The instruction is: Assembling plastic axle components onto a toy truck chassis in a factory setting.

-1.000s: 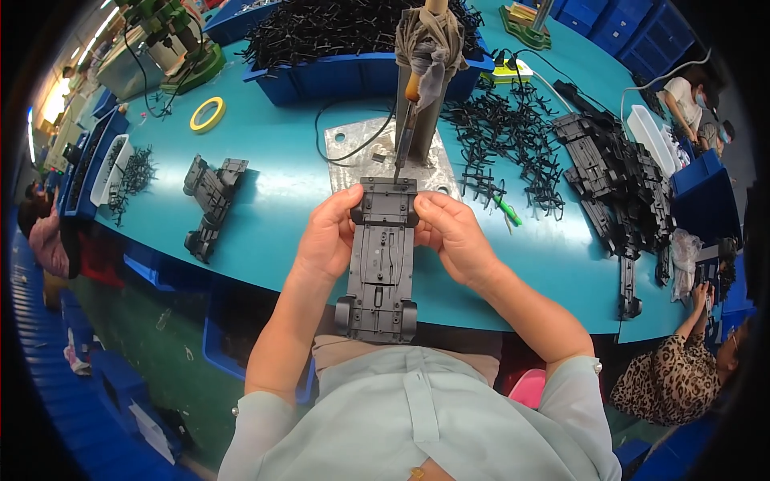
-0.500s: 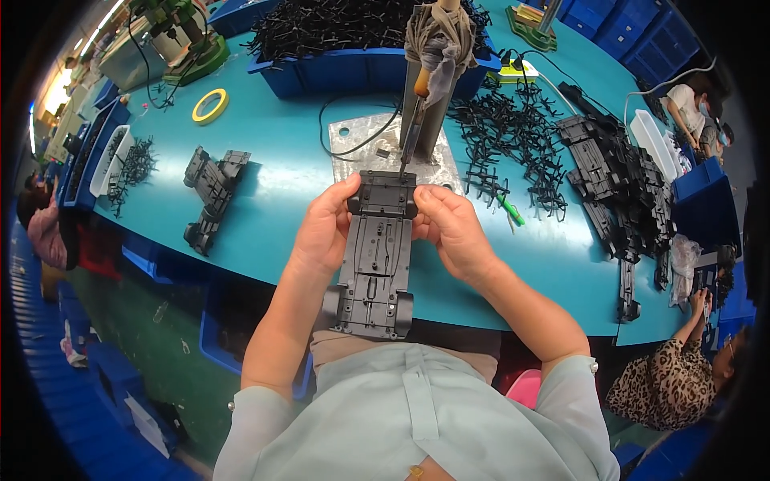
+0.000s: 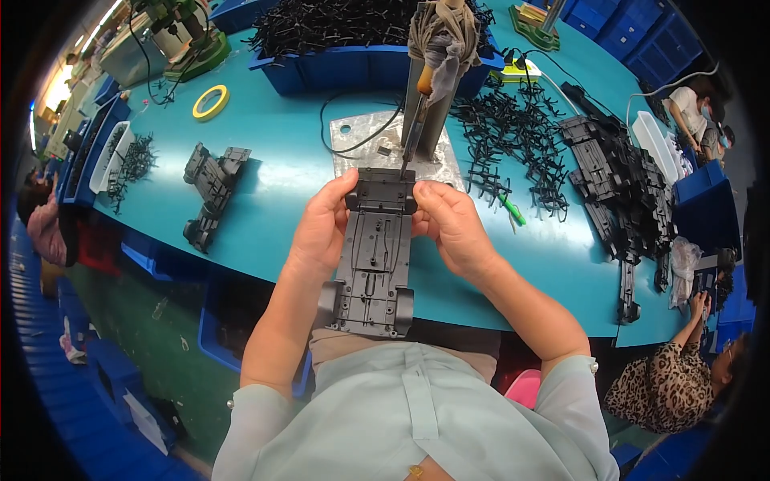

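Observation:
I hold a dark grey plastic toy-car chassis (image 3: 374,260) lengthwise in front of my chest, its far end toward the table. My left hand (image 3: 322,227) grips its left edge near the far end, thumb on top. My right hand (image 3: 451,226) grips the right edge opposite. Just beyond the chassis stands an upright tool wrapped in cloth (image 3: 434,56) on a metal base plate (image 3: 365,136), its tip close above the chassis's far end.
On the teal table (image 3: 281,172) lie finished chassis (image 3: 210,188) at left, black plastic sprues (image 3: 513,128) and a chassis pile (image 3: 618,180) at right, a blue bin (image 3: 353,64) of black parts behind, a yellow tape roll (image 3: 210,102). Other people sit at right (image 3: 682,377) and left (image 3: 44,220).
The chassis and both hands have shifted slightly toward me and away from the tool tip. My grip is unchanged.

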`<state>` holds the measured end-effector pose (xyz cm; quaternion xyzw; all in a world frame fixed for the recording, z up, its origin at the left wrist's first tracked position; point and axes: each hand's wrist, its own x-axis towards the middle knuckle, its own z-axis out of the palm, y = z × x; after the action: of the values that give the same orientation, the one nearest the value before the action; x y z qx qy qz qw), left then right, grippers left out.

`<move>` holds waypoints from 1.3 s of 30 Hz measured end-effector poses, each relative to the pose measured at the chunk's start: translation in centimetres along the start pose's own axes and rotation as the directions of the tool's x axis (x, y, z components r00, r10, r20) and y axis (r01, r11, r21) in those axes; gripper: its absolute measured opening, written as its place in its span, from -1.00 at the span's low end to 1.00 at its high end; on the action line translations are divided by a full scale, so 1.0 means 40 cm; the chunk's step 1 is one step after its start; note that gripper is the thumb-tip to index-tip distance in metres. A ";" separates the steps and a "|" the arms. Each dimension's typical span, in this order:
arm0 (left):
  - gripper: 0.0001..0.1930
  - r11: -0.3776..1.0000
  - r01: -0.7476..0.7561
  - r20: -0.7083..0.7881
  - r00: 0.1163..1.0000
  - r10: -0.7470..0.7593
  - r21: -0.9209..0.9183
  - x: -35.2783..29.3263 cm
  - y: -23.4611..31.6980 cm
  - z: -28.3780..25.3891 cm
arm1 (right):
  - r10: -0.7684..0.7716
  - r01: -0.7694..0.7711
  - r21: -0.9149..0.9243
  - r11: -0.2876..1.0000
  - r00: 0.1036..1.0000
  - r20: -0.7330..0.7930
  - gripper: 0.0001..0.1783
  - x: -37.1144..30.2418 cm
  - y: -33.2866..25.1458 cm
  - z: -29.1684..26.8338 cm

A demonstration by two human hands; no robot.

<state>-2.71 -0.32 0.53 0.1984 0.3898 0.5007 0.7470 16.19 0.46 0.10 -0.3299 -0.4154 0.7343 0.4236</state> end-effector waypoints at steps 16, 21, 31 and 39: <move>-0.52 0.992 0.102 0.113 0.989 -0.094 -0.070 0.018 -0.005 -0.023 | 0.003 -0.003 -0.001 1.000 1.000 -0.026 -0.59 0.004 -0.006 0.006; -0.50 0.992 0.108 0.148 0.984 -0.097 -0.069 0.010 0.005 -0.003 | -0.009 0.008 -0.010 1.000 1.000 -0.016 -0.58 0.010 -0.004 0.000; -0.50 0.991 0.103 0.142 0.986 -0.090 -0.087 0.018 -0.003 -0.016 | -0.018 0.017 -0.014 1.000 1.000 -0.022 -0.59 0.011 -0.002 -0.001; -0.51 0.993 0.093 0.137 0.987 -0.083 -0.069 0.012 0.006 -0.002 | -0.020 0.020 -0.004 1.000 0.999 -0.031 -0.60 0.014 -0.001 -0.001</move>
<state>-2.83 0.20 0.44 0.1857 0.3279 0.4669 0.8000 16.01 0.98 0.04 -0.3377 -0.4133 0.7240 0.4369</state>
